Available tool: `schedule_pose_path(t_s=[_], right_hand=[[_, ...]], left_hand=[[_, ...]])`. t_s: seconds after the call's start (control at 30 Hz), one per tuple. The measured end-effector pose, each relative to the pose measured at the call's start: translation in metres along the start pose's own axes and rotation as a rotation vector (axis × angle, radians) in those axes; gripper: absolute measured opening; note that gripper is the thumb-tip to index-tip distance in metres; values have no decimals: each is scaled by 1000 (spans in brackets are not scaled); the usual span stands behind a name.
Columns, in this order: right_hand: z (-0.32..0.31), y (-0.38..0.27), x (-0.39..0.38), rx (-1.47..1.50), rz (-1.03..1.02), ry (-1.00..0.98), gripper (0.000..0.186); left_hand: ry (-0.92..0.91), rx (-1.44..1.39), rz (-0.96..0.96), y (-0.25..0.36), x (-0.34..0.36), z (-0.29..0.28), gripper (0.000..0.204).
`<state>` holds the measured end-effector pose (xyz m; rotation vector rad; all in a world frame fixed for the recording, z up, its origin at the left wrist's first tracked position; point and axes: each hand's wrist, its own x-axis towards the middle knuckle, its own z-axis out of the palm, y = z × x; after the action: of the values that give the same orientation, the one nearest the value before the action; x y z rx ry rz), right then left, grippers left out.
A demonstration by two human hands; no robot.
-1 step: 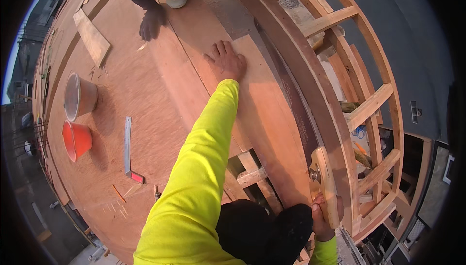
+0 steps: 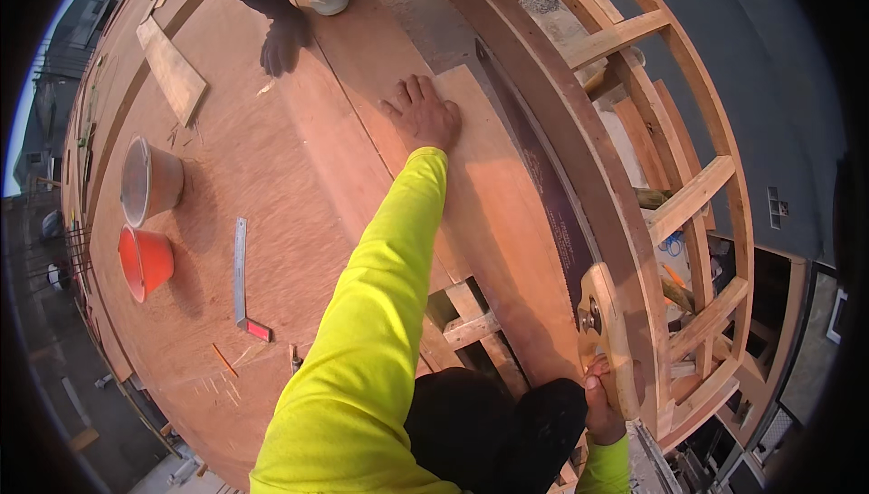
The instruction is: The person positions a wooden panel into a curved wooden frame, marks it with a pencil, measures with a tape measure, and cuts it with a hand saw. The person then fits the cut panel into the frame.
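My left hand point(image 2: 424, 114) lies flat with fingers spread on a reddish plywood board point(image 2: 496, 195), pressing near its far end. At the lower right, my right hand point(image 2: 601, 408) is wrapped round the wooden handle of a handsaw point(image 2: 608, 331). The saw's long dark blade point(image 2: 543, 177) runs away from me along the board's right edge, toothed side against the wood. Whether the teeth sit inside a cut cannot be made out. A second person's dark-gloved hand point(image 2: 285, 42) rests on the plywood sheet at the far left of my hand.
A grey bucket point(image 2: 150, 182) and a red bucket point(image 2: 145, 262) stand on the left of the plywood deck point(image 2: 299, 195). Nearby lie a try square point(image 2: 241, 277), a pencil point(image 2: 225, 360) and a loose plank point(image 2: 172, 69). An opening point(image 2: 471, 327) shows framing; a timber frame point(image 2: 692, 200) borders the right.
The saw in my right hand has shifted slightly away from me along the board's edge. My left hand stays planted on the board.
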<state>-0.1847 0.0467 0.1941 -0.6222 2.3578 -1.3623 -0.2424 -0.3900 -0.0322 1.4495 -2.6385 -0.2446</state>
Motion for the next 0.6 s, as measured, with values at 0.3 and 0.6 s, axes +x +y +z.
schedule_pose_path(t_s=[0.3, 0.6], right_hand=[[35, 0, 68, -73, -124, -91, 17], [66, -3, 110, -83, -132, -126, 20]], left_hand=[[29, 24, 55, 1, 22, 4, 57], [111, -153, -48, 5, 33, 9, 37]])
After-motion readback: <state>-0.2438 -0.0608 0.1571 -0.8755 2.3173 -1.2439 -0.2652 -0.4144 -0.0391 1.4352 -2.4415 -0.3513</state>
